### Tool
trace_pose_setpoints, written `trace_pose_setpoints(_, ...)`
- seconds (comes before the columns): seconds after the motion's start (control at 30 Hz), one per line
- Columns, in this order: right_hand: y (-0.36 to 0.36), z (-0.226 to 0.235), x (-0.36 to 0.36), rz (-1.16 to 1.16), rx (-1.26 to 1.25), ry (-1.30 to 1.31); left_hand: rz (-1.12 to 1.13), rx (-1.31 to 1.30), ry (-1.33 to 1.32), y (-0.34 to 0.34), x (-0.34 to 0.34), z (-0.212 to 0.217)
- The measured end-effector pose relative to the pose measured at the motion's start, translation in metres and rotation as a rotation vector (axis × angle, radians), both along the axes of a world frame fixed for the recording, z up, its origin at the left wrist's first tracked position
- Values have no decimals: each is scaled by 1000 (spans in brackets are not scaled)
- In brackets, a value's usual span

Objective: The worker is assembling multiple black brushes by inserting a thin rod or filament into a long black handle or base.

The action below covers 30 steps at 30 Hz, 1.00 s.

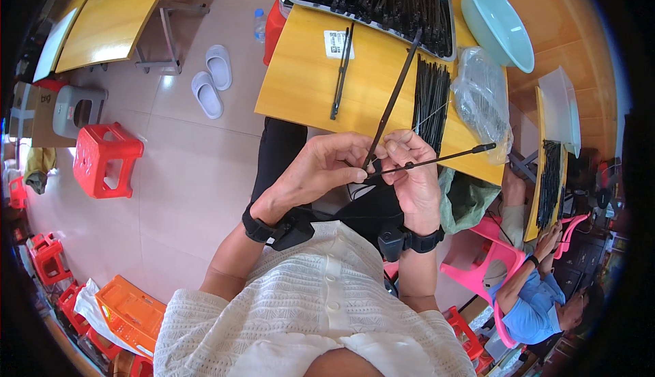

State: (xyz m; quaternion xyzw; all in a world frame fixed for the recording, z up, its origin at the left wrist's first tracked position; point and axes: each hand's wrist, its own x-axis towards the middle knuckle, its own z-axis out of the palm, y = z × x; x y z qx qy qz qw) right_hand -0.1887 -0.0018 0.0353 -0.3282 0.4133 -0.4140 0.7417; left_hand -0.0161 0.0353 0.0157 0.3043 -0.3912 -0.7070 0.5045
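Note:
In front of my body, both hands meet over the table's near edge. My left hand (334, 163) is closed, thumb and fingers pinching a long flat black strip (397, 90) that slants up to the right. My right hand (415, 176) is closed on a thin black rod (447, 156) with a small knob partway along and a thicker tip. A fine pale strand (431, 115) runs up from the right fingertips. Fingers hide where the two pieces meet. Beyond the hands, a bundle of black rods (431, 97) lies on the yellow table (293, 70).
A metal tray (368, 20) heaped with black rods stands at the back. Nearby are two loose strips (342, 73), a white label (336, 44), a clear plastic bag (482, 90) and a pale blue basin (498, 23). At right sits another person (529, 309); a red stool (108, 160) stands left.

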Motion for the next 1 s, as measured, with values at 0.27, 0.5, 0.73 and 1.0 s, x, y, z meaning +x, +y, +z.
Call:
trace_pose_setpoints(0.27, 11, 6, 6, -54, -265, 145, 12, 31, -80, 1, 3, 9)
trace_pose_setpoints(0.5, 9, 6, 13, -104, -292, 151, 22, 28, -128, 2, -3, 2)
trace_pose_setpoints(0.73, 11, 8, 24, -317, -416, 377, 75, 110, -285, 2, -5, -1)
trace_pose_setpoints(1.0, 8, -5, 27, -222, -364, 513, 146, 203, -266, 4, -7, -5)
